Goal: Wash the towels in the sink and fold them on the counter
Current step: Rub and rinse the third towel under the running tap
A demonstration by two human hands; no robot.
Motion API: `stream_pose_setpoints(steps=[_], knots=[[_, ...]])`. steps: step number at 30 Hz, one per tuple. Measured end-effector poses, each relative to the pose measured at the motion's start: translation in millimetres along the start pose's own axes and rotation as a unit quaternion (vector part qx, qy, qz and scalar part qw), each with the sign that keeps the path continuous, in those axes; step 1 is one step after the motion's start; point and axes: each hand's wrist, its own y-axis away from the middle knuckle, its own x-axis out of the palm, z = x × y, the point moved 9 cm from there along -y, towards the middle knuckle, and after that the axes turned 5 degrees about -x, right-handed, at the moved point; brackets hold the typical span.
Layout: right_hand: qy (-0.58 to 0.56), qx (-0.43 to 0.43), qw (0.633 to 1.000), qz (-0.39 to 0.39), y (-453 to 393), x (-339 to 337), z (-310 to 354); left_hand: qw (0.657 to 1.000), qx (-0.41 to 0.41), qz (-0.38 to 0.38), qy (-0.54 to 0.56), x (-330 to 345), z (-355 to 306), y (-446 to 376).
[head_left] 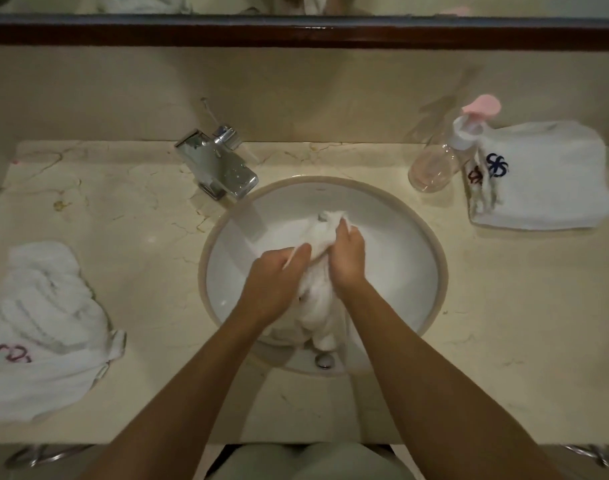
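Note:
A white towel [318,299] hangs bunched in the round white sink [410,258]. My left hand [273,282] grips it from the left and my right hand [346,258] grips it from the right, fingers curled into the cloth. Its upper end [331,221] sticks out above my right hand. A crumpled white towel with a red emblem [43,327] lies on the counter at the left. Folded white towels with a blue emblem [538,174] are stacked on the counter at the right.
A chrome faucet [220,164] stands behind the sink, left of centre. A clear pump bottle with a pink top [438,161] stands beside the folded stack. The marble counter [140,220] runs both ways; a dark mirror frame [296,32] crosses the back wall.

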Motion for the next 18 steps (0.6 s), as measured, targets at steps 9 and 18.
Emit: stream_pose_setpoints(steps=[9,18], knots=[[-0.367,0.226,0.897,0.102,41.4,-80.9,-80.2,0.857,-0.372,-0.095,0.343,-14.0,144.7,19.1],[0.200,0.122,0.972,0.018,34.8,-100.9,-95.6,0.905,-0.385,-0.050,0.174,-6.4,142.3,15.9]])
